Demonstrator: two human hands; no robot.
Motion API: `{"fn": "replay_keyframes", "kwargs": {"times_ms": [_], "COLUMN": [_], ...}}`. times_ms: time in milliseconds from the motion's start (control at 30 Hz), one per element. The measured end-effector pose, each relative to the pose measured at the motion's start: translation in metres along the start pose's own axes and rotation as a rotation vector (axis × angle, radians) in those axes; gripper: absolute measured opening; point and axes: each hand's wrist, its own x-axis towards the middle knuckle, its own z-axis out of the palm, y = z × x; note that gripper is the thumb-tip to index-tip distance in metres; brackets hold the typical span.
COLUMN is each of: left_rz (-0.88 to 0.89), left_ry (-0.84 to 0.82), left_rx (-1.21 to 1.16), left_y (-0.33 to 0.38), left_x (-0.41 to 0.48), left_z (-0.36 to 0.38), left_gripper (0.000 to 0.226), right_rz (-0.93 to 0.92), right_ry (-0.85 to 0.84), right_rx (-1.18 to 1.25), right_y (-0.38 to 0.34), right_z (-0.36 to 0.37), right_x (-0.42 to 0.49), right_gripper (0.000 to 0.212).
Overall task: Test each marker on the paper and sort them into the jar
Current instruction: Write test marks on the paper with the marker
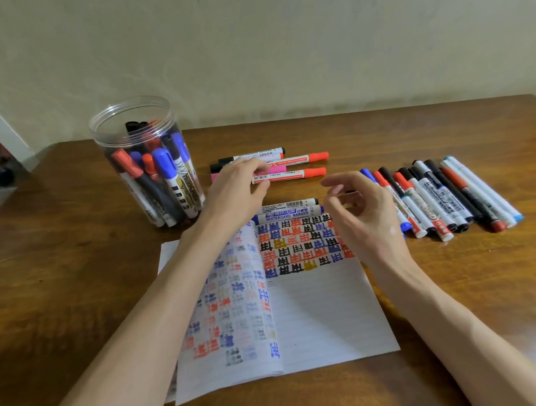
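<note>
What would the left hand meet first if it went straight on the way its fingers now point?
Most likely the pink marker: the left hand points its fingers at it, in the group lying beside the jar. Whether they already touch cannot be told.

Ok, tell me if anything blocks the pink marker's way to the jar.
Nothing visible does: the pink marker lies just right of the jar, whose mouth is open. Only the left hand is over the marker.

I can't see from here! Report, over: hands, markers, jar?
Left hand on far markers, grip unclear. Right hand open, empty. Jar part full; untested row at right. Nothing blocking.
</note>
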Motion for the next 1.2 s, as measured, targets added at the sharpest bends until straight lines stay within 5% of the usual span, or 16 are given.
{"fn": "replay_keyframes", "kwargs": {"times_ms": [567,833,1200], "left_rz": [0.030,-0.016,-0.032], "left_ry": [0.051,0.077,0.040], "left_rx": [0.082,-0.354,-0.752], "left_y": [0.003,0.020,0.026], "left_x": [0.025,-0.025,-0.084], "left_z": [0.028,-0.012,-0.032], "left_gripper": [0.021,0.018,0.031], "right_rz": [-0.025,-0.185,-0.434], "right_ry": [-0.015,-0.088,-0.128], "right_rx": [-0.027,-0.041,-0.114], "right_y": [0.003,-0.001,-0.013], "right_z": [-0.002,-0.001,0.007], "right_x": [0.002,-0.002,-0.015], "right_gripper": [0.019,0.049,0.015]}}
